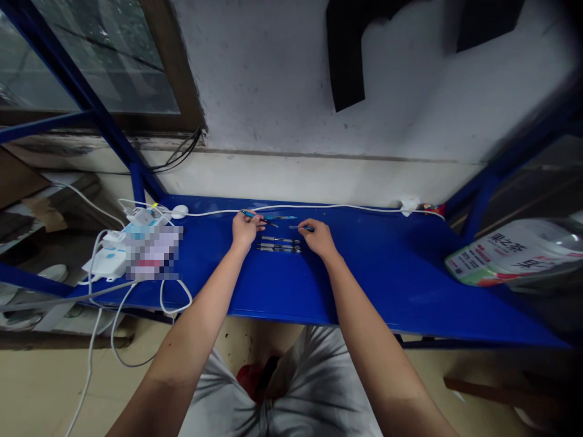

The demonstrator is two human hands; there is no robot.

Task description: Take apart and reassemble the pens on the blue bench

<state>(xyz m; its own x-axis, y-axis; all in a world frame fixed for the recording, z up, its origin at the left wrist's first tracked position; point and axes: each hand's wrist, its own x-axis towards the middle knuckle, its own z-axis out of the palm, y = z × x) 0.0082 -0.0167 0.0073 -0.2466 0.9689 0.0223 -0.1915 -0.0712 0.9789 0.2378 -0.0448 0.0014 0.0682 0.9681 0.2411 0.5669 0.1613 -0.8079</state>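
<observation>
My left hand (245, 230) is closed around a blue pen (268, 216), which lies nearly level and points right. A short dark piece with a pale tip (272, 225) also sticks out from its fingers; I cannot tell whether it is separate. Facing it across a small gap, my right hand (319, 238) pinches a slim pen part (298, 227) with a dark blue end and a light tip pointing left. Between and just below the hands, several clear-barrelled pens (277, 244) lie side by side on the blue tabletop (282, 285).
On the left sit white power strips (107, 258) with tangled cables and a blurred-out item (155, 252). A white cable (218, 212) runs along the back edge by the wall. A large labelled bottle (510, 255) stands right, near crumpled white tissue (409, 206). Blue frame posts flank the table.
</observation>
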